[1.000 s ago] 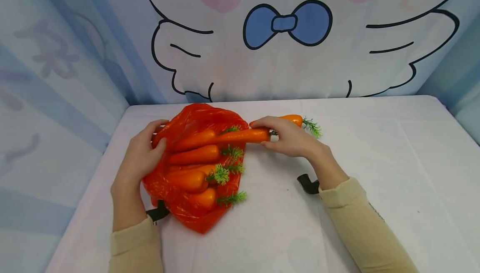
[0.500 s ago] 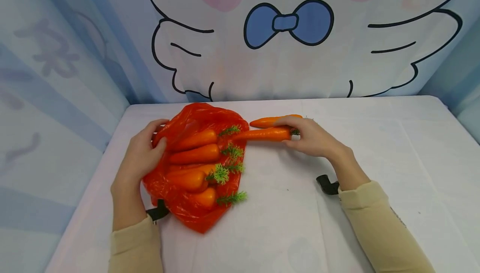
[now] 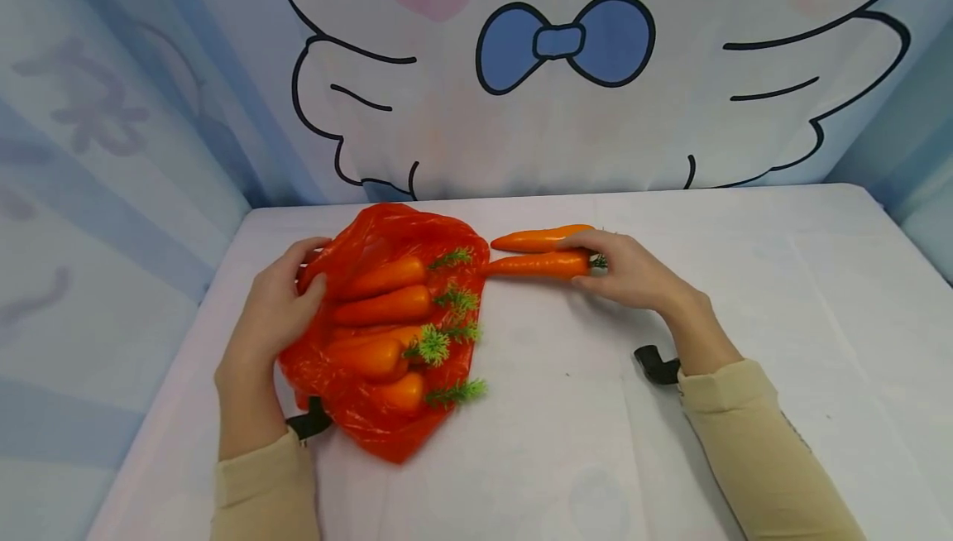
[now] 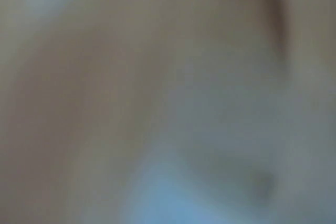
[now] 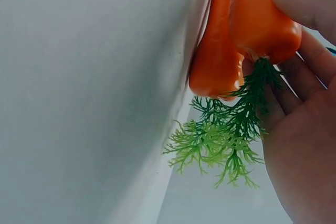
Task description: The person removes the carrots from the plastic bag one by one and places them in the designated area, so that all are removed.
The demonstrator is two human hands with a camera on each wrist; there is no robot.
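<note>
A crinkled red plastic bag (image 3: 402, 235) lies on the left of the table with several carrots (image 3: 387, 307) in it, their green tops toward its right edge. My left hand (image 3: 279, 305) grips the bag's left side, the thumb over the plastic. To the right, my right hand (image 3: 633, 270) pinches one carrot (image 3: 539, 265) by its thick end, the thin tip pointing at the bag. Another carrot (image 3: 532, 240) lies just behind it. Both show close up in the right wrist view, the held carrot (image 5: 265, 22) in front of the other carrot (image 5: 212, 72).
A white cloth covers the table (image 3: 744, 318). Behind it hangs a curtain (image 3: 566, 127) with a cartoon print, and a blue curtain (image 3: 112, 235) stands along the left. A black wrist mount (image 3: 657, 366) sits under the right forearm. The left wrist view is blurred.
My right hand has drawn the held carrot rightward out of the bag, beside the other loose carrot. The left hand stays at the bag.
</note>
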